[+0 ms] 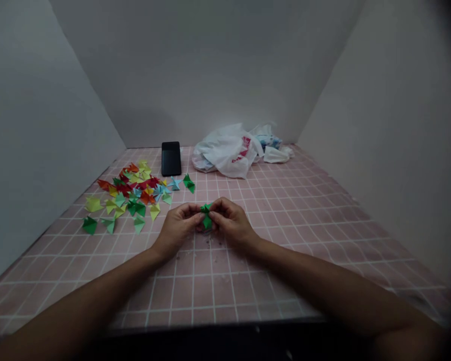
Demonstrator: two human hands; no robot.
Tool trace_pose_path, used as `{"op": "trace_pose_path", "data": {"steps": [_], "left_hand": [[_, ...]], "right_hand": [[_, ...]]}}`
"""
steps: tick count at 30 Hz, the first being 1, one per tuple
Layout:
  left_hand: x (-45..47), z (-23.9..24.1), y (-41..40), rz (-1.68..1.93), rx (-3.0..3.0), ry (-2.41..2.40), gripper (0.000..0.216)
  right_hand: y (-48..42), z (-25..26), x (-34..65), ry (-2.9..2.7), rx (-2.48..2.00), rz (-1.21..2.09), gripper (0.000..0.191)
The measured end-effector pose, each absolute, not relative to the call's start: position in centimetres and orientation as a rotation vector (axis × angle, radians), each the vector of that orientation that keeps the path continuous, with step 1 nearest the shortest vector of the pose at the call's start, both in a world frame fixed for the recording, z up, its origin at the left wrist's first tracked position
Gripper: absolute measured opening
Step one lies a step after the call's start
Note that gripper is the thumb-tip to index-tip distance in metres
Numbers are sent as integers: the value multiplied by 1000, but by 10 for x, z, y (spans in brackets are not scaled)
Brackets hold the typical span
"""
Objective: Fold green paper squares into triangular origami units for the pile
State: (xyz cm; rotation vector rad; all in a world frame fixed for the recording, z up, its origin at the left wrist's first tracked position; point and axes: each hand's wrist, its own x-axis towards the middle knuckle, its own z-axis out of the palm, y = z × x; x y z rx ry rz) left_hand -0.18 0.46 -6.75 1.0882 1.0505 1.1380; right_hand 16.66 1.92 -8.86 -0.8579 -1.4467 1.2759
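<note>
Hands meet over the middle of the pink-checked table, just above its surface and close in front of the person. The left hand and the right hand both pinch one green paper piece between thumb and fingertips, the other fingers curled in, so that the knuckles of the two hands almost touch. The green paper piece is small and folded. Its long axis runs away from the person, slightly slanted to the left at the far end, with the narrow lower tip pointing back toward the person and a broader, pointed end showing above the fingers. Much of it is hidden by the fingers, so its folds cannot be made out. To the left lies a loose heap of folded paper pieces in red, yellow, green, orange and light blue, well apart from the hands. Beyond it a dark phone lies flat, its screen black. Beside that slumps a white plastic bag with red printing, too crumpled and small to read.
</note>
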Motion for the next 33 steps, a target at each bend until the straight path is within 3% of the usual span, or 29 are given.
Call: {"op": "trace_pose_path", "data": {"steps": [6,20,27,33], "left_hand": [[-6,-70,13,1283,1006,1022,28],[-40,-81,52,1393,1278,1326,33],[-57,-87,64,1307,1757,1711,12],[-52,-87,63,1061,2080,1926,11]], "right_hand": [[20,-85,172,-1502,-914,1030,17],[10,-91,167,-1755,-866,813,10],[10,-88,167,-1800,-807,756,11],[12,-87,168,-1812,-759,698,12]]}}
